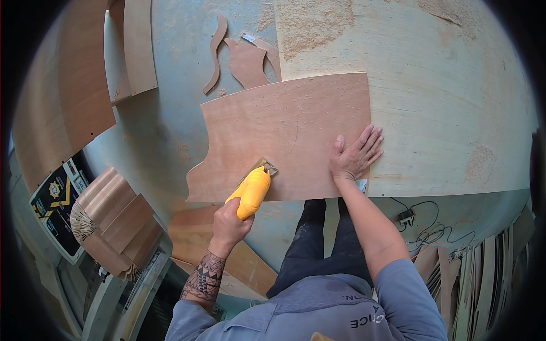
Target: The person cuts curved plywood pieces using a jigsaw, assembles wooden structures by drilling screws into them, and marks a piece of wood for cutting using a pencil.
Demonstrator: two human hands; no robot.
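My left hand (230,223) is wrapped round the handle of a yellow jigsaw (253,190). The jigsaw's metal base plate (271,169) rests on a thin brown plywood sheet (267,122), near its front edge. A wavy curve shapes the sheet's left end, and a faint curved line runs across its middle. My right hand (355,156) lies flat on the sheet's right end, fingers spread, the tips reaching past its edge. Under that end is a larger pale plywood board (443,125). The jigsaw's blade is hidden from view.
Curved plywood offcuts (247,61) lie on the dusty floor beyond the sheet. Sawdust (315,23) covers the pale board's far corner. Bundled plywood pieces (116,221) stand at left, below large panels (68,96). A cable (435,230) and upright strips (483,278) are at right.
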